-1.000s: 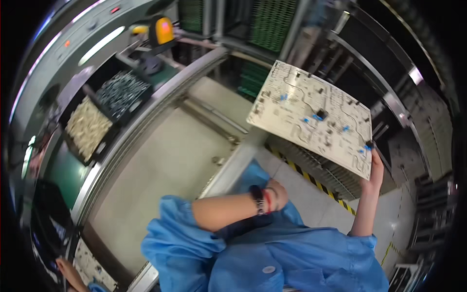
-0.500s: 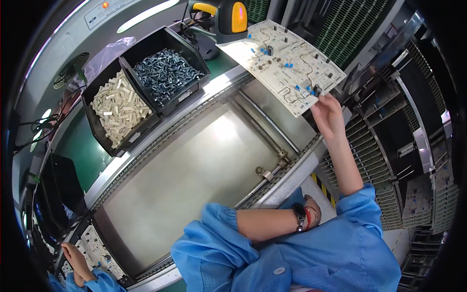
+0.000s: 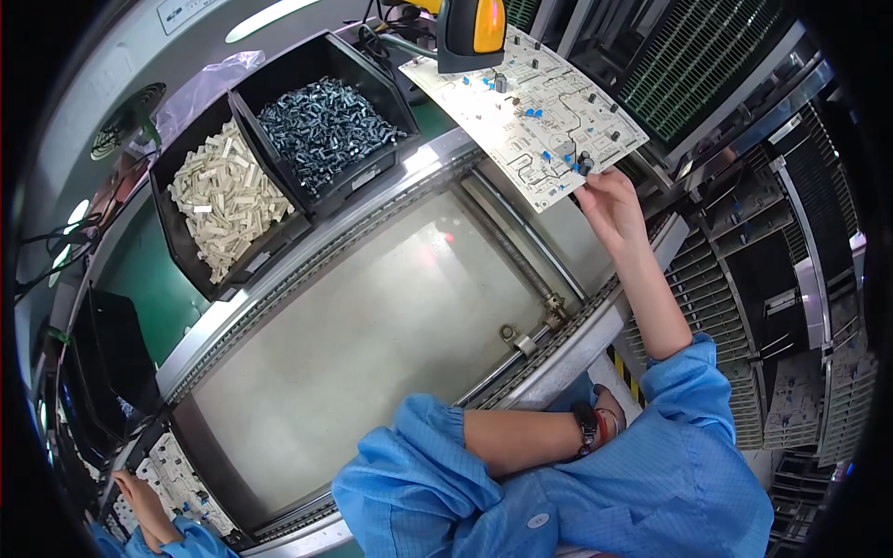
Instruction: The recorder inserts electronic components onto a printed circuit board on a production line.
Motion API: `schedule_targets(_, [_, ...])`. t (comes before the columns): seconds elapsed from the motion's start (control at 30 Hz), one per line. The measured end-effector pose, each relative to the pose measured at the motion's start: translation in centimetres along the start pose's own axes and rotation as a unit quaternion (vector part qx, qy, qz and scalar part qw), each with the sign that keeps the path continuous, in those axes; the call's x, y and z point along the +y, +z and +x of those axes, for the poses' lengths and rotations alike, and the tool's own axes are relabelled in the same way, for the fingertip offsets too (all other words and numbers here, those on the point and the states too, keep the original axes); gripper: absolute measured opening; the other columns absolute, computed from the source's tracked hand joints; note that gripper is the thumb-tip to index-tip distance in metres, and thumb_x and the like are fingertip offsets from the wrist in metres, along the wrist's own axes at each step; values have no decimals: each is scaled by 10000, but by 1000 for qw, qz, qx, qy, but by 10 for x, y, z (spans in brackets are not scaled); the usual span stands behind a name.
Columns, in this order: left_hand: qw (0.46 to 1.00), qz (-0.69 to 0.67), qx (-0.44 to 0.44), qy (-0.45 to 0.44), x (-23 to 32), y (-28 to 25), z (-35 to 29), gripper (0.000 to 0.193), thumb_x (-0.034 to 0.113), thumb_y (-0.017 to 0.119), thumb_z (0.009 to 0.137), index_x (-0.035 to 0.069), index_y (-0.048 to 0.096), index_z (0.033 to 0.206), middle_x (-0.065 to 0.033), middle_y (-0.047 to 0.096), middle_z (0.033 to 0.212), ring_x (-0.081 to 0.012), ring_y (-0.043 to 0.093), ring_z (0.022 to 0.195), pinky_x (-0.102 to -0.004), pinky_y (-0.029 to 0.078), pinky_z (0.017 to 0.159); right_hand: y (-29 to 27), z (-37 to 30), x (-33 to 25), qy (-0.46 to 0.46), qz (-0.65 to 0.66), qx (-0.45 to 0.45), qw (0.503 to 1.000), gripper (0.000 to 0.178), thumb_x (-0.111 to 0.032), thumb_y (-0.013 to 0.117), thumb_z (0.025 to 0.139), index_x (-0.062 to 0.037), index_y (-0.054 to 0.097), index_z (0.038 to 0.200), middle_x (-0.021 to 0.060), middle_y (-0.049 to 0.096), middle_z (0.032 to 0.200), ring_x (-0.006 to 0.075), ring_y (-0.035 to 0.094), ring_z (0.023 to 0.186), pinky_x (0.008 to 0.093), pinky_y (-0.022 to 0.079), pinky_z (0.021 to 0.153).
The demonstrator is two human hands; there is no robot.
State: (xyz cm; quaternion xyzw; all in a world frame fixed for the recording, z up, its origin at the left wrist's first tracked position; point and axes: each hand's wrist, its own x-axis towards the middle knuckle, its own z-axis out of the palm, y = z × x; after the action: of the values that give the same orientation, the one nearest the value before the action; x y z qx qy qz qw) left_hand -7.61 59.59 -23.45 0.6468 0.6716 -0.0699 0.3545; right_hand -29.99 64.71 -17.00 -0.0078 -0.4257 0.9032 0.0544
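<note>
My right hand pinches the near corner of a pale printed circuit board, which carries blue and black components. The board is held out over the far right end of the conveyor, its far part beneath a black and yellow barcode scanner. My left forearm lies across my body, a dark watch and red band at its wrist. Partly hidden beyond the right sleeve, my left hand hangs low beside the conveyor rail; its fingers do not show clearly.
Black bins of white connectors and dark metal parts stand behind the conveyor rail. At lower left, another person's hand is by a second circuit board. Slotted racks stand at right.
My right hand has shifted the circuit board slightly left, further under the scanner. Small red light spots now show on the metal plate. My left hand stays low at the right.
</note>
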Motion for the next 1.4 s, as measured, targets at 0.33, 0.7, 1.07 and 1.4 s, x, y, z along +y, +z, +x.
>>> schedule_targets(0.33, [1000,-8,-1,5,-2,11,18,357,325,434,890,161,607,1157,-58,591,1179,-266,539,1086,-564,320,885,-2,15,1,-3,37,2,999,249,123,498,770,73,493,1014,147,547,1049,241,545,1017,368,439,956])
schedule_targets(0.7, [1000,-25,5,1,0,14,19,376,312,435,890,119,588,1173,-79,584,1190,-269,535,1101,-559,322,909,55,85,40,-48,46,-23,998,518,198,454,720,46,380,1210,138,460,1211,237,452,1157,358,349,1032])
schedule_targets(1.07, [999,-35,4,-2,-13,-14,-17,363,314,431,882,107,622,1111,-91,612,1131,-272,548,1081,-511,349,916,65,87,46,-53,77,-6,996,453,188,475,713,26,429,1133,118,517,1079,207,527,1011,331,436,915])
schedule_targets(1.4, [991,-17,134,-11,-20,5,-30,226,231,520,783,118,681,894,-103,654,954,-241,620,895,-368,440,778,-16,-77,-48,0,58,-28,998,541,111,483,738,32,381,1264,154,483,1247,263,467,1177,406,355,1034])
